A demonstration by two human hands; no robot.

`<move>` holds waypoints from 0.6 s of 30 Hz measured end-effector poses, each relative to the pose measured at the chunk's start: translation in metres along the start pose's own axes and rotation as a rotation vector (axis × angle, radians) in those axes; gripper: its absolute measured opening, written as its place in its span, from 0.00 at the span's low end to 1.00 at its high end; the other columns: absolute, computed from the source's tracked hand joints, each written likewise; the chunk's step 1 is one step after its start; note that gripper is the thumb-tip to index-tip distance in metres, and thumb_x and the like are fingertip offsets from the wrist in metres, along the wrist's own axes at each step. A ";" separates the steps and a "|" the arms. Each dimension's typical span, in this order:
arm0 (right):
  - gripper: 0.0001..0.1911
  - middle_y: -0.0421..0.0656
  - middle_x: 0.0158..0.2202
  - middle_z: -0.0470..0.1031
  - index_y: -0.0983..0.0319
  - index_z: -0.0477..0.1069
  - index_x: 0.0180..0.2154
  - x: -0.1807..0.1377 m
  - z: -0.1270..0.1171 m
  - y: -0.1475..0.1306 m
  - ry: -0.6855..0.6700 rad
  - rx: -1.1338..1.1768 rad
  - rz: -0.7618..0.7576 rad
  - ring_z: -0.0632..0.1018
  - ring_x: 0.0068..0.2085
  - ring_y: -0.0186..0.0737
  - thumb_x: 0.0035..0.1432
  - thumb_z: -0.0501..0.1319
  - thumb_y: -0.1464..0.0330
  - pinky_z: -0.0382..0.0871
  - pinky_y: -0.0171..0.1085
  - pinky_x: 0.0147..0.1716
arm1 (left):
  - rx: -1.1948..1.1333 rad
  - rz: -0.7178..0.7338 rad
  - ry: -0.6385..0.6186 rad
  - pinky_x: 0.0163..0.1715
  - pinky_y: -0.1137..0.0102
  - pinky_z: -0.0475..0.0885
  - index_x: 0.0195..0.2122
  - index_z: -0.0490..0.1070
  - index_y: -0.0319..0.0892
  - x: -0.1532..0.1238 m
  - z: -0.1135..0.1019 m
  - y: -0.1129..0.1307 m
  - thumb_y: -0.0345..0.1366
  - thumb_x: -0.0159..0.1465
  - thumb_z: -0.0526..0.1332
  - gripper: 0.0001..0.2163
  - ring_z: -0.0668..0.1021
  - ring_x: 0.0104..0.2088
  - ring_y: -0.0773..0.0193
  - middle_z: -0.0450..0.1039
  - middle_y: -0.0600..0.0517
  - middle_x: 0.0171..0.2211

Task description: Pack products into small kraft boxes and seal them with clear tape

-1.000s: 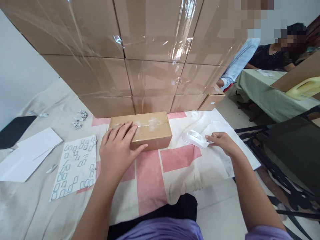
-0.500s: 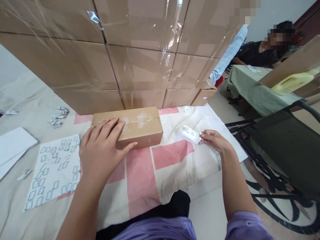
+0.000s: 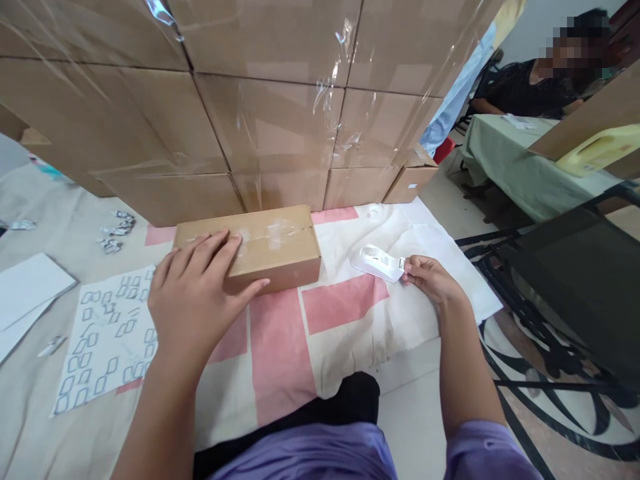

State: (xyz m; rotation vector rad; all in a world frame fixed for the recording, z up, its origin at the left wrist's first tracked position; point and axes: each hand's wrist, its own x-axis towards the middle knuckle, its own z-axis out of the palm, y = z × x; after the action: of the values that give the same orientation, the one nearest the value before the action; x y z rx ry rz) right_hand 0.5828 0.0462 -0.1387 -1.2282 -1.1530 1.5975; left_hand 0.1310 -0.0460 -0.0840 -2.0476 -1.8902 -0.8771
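A small brown cardboard box lies on a white and pink cloth, its top sealed with clear tape. My left hand rests flat on the box's near left part, fingers spread over the top and thumb against its front side. My right hand pinches the near end of a white tape dispenser that lies on the cloth to the right of the box.
A tall stack of brown cartons wrapped in clear film stands just behind the box. A sheet of stickers, white papers and small scraps lie at the left. A black chair and a green-clothed table with a seated person are at the right.
The view has shifted, so everything sits further left and lower. My left hand stays on the box. My right hand keeps its pinch on the tape dispenser, drawn slightly nearer the box.
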 end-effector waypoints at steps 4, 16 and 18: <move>0.25 0.41 0.28 0.75 0.61 0.62 0.20 -0.002 0.001 0.002 0.025 -0.015 0.002 0.76 0.27 0.35 0.45 0.78 0.65 0.69 0.33 0.20 | 0.021 -0.005 0.004 0.64 0.48 0.58 0.68 0.63 0.55 -0.001 0.000 0.000 0.55 0.63 0.65 0.33 0.70 0.64 0.39 0.68 0.46 0.66; 0.30 0.42 0.24 0.74 0.59 0.56 0.18 -0.027 0.043 -0.002 0.359 -0.074 -0.235 0.72 0.24 0.35 0.40 0.78 0.56 0.59 0.33 0.17 | -0.012 0.030 0.019 0.62 0.47 0.60 0.64 0.69 0.46 0.004 -0.003 0.003 0.50 0.62 0.67 0.30 0.72 0.62 0.38 0.72 0.40 0.62; 0.27 0.40 0.25 0.72 0.58 0.57 0.20 -0.040 0.071 0.002 0.494 -0.046 -0.370 0.71 0.26 0.35 0.50 0.72 0.54 0.61 0.35 0.20 | -0.033 0.048 0.025 0.64 0.47 0.58 0.63 0.69 0.44 0.003 -0.008 0.006 0.48 0.63 0.66 0.29 0.69 0.64 0.39 0.70 0.40 0.64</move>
State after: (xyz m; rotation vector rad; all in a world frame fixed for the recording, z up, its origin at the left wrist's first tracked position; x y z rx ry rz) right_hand 0.5221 -0.0051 -0.1231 -1.2586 -1.0215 0.9307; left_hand 0.1343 -0.0484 -0.0749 -2.0823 -1.8178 -0.9233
